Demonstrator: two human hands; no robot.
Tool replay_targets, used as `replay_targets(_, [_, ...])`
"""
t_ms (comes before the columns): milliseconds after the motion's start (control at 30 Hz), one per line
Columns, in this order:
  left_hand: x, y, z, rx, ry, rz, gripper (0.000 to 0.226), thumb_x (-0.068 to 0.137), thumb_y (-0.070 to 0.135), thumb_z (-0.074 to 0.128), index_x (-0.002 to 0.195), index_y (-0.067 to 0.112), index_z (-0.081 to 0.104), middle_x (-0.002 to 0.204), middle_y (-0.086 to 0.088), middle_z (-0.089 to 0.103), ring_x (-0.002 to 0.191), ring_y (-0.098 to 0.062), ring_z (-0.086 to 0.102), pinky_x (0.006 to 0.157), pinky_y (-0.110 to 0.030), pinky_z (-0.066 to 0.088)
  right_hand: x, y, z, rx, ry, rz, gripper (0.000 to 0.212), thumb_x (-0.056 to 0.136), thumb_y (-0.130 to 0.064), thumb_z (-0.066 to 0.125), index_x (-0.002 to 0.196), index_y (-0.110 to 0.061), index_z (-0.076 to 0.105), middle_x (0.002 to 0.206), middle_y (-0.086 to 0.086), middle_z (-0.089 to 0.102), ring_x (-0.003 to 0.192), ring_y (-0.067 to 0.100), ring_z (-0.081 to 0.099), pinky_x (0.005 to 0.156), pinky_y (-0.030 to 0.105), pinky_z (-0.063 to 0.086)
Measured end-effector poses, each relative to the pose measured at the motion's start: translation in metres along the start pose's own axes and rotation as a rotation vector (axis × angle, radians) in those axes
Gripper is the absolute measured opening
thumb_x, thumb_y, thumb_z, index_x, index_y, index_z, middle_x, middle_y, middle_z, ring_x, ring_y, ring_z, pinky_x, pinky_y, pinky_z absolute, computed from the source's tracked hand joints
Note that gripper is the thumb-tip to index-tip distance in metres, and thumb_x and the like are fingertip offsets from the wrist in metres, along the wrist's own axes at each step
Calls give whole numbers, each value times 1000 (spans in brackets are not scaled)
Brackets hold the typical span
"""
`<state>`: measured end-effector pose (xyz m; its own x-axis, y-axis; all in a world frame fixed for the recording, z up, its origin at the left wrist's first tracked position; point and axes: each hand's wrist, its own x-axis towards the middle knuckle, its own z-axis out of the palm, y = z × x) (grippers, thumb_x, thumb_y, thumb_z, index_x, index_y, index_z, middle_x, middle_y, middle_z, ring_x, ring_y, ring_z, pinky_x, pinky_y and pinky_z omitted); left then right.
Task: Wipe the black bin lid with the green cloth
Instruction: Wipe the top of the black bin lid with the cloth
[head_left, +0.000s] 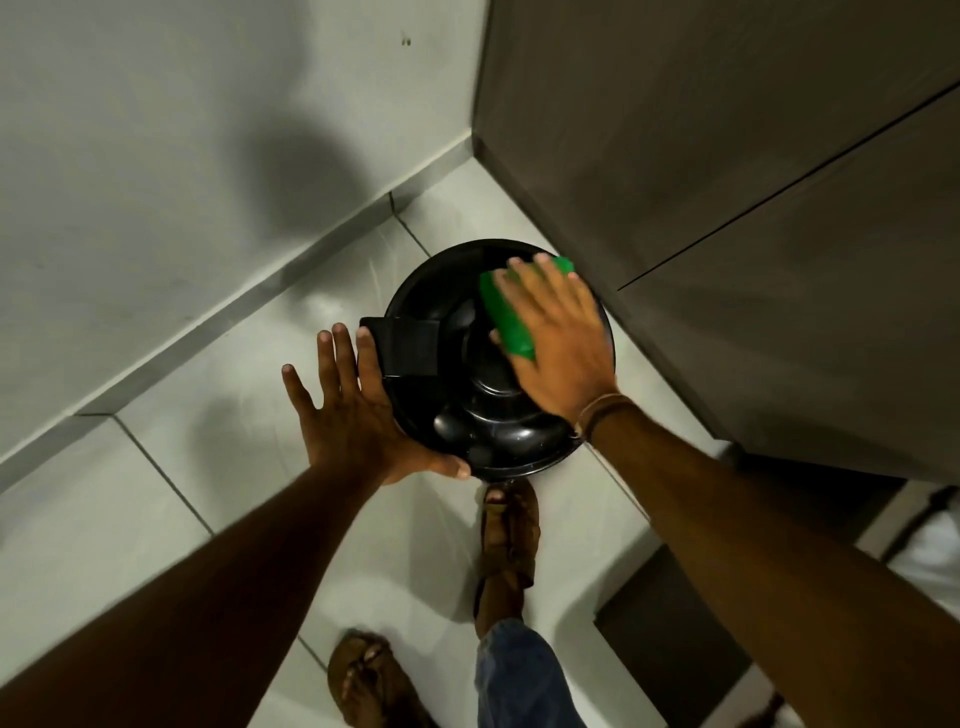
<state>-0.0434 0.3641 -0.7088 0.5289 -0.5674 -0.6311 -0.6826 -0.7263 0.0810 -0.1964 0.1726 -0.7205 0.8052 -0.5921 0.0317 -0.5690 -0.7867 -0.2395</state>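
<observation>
The right hand (558, 343) lies flat, palm down, on the green cloth (506, 317), fingers spread and extended, pressing the cloth against the far right part of the black bin lid (467, 395). Only a strip of the cloth shows, along the thumb side of the hand and past the fingertips near the lid's rim. A brown band (597, 413) circles the right wrist.

The left hand (353, 410) is open too, its fingers splayed apart; the palm braces the lid's left edge, with the thumb hooked around the near rim and one finger touching the rectangular black hinge piece (408, 345) that juts from the lid's left side. The lid is round, glossy and moulded with a raised centre, and it sits closed on top of the bin.

The bin stands on a pale tiled floor (156, 519), in a corner between a grey wall (156, 156) on the left and a dark brown cabinet (727, 182) on the right, just beside the cabinet's edge. Below the lid, a foot in a brown sandal (509, 535) is placed close to the bin's base, and a second sandalled foot (363, 675) stands nearer the camera beside a blue denim trouser leg (519, 675).
</observation>
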Motion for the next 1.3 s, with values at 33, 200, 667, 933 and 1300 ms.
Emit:
replay_targets(33, [0,0,0,-5,0,6,194,10,115,40,155,15,-42,171,-12,-39,157,-32,-38,129,-71,-9,-9,15,-2,57,14,91,65,107,-50,48,166,-22,41,174,5,39,165,31,26,135,52,19])
replay_targets(200, [-2,0,2,-5,28,24,193,13,116,41,158,15,-38,173,-12,-35,159,-33,-34,129,-71,-7,-79,16,11,409,112,487,71,108,-49,45,170,-20,27,179,2,26,169,23,12,136,56,17])
replay_targets(667, [-1,-2,6,102,123,50,154,67,98,53,159,7,-31,175,-18,-26,161,-36,-27,131,-69,-1,-121,-104,63,86,65,129,78,107,-65,28,173,-25,13,183,-1,5,170,26,1,135,50,-7])
replay_targets(933, [-3,-4,8,29,106,72,162,58,99,60,162,10,-27,176,-16,-23,162,-35,-25,130,-70,-1,-141,-49,56,-78,-32,-370,85,103,-59,50,173,-26,13,183,1,1,169,26,-3,135,48,-2])
replay_targets(1300, [3,-6,12,-42,72,68,195,11,118,36,159,13,-35,174,-14,-30,160,-32,-31,131,-69,-5,-163,17,60,-146,70,-315,98,95,-52,65,173,-29,11,183,1,5,170,25,-1,136,53,9])
